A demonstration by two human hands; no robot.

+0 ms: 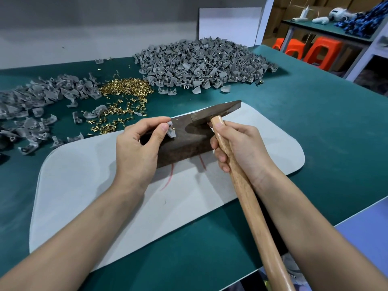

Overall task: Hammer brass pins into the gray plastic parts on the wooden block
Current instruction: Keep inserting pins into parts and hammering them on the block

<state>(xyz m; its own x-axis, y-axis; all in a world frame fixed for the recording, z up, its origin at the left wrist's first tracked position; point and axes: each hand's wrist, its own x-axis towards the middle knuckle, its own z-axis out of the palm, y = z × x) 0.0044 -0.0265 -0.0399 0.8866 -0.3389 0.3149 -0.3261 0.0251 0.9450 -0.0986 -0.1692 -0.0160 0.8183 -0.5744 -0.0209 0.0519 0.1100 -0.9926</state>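
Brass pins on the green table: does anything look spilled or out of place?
Yes. The brass pins are not one tidy heap: many lie scattered toward the gray mat, and a few strays sit beside the big pile of gray plastic parts.

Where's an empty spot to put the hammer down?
The pale mat is bare left of the left hand, and the green table is bare right of the mat, past the right hand. Behind the wooden block it is crowded with brass pins and piles of gray parts.
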